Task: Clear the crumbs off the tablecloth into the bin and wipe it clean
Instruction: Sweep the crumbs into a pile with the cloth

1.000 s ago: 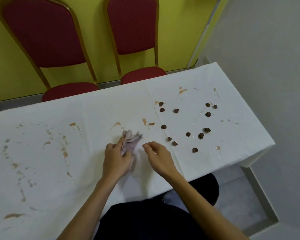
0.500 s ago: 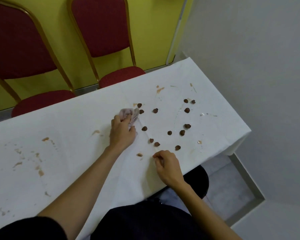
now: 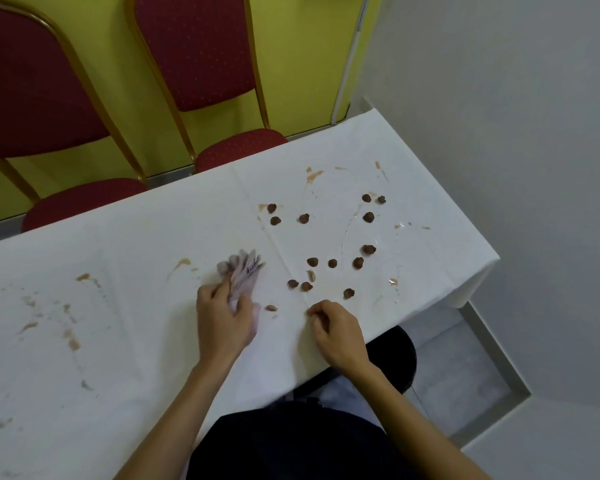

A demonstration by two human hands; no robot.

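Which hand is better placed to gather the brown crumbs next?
Right, I'd say. The right hand sits, fingers curled, just short of the nearest crumbs, with the rest spread beyond it. The left hand grips the cloth, farther from them.

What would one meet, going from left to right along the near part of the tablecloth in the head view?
Brown stains → left hand gripping the crumpled cloth → small pale crumb → right hand → right corner of the tablecloth.
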